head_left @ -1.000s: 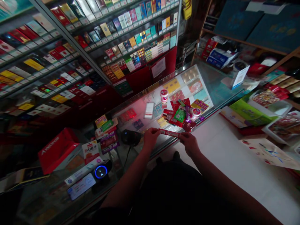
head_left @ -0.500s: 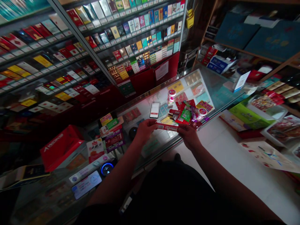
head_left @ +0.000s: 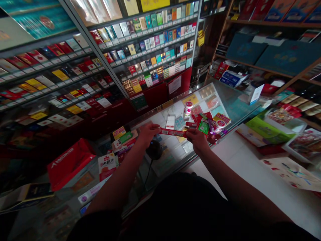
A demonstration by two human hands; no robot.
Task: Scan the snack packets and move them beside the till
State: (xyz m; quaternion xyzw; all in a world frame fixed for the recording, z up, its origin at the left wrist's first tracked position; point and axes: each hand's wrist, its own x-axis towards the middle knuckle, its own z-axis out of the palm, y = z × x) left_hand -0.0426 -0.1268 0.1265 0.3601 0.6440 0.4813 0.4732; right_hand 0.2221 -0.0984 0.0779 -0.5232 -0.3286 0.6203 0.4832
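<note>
A long, thin red candy stick pack (head_left: 173, 132) is stretched level above the glass counter (head_left: 184, 155), with a barcode patch toward its left part. My left hand (head_left: 149, 133) pinches its left end, and my right hand (head_left: 197, 138) grips the other end. Just beyond the pack lies a phone (head_left: 170, 121) with a white screen, its top part blurred out. Below my left hand stands a round black device (head_left: 154, 149) with a cable. Right of the phone are a pink and white tub (head_left: 188, 107) and a pile of colourful candy packs (head_left: 203, 126).
A red box (head_left: 71, 164) and a white and red snack bag (head_left: 107, 165) sit on the counter's left end. Shelves of cigarette packs (head_left: 150, 43) rise behind it. Open boxes of goods (head_left: 272, 129) stand at the right.
Both hands have carried the candy stick pack leftward over the counter, nearer the round black device. The camera view has shifted, and my left arm now covers most of the lit phone at lower left.
</note>
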